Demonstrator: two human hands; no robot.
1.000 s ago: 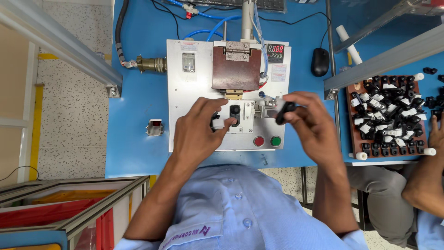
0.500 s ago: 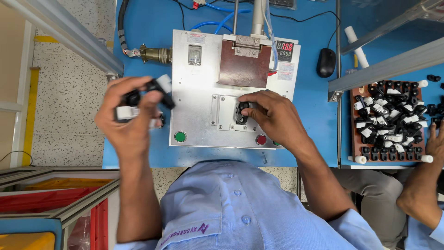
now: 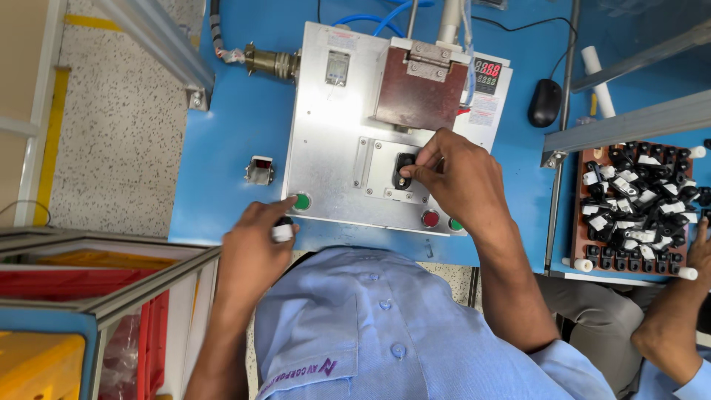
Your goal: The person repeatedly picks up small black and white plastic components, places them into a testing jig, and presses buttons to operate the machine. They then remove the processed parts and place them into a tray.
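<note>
A grey metal machine plate lies on the blue table. My left hand holds a small black and white part and its index finger touches the green button at the plate's lower left. My right hand pinches a small black part sitting in the fixture at the plate's middle, below a brown hinged block.
A red button and another green button sit at the plate's lower right. A brown tray of several black and white parts stands at the right, where another person's hand reaches. A black mouse lies behind.
My left hand came back from the left side with a part and now touches the green button. My right hand stays at the fixture.
</note>
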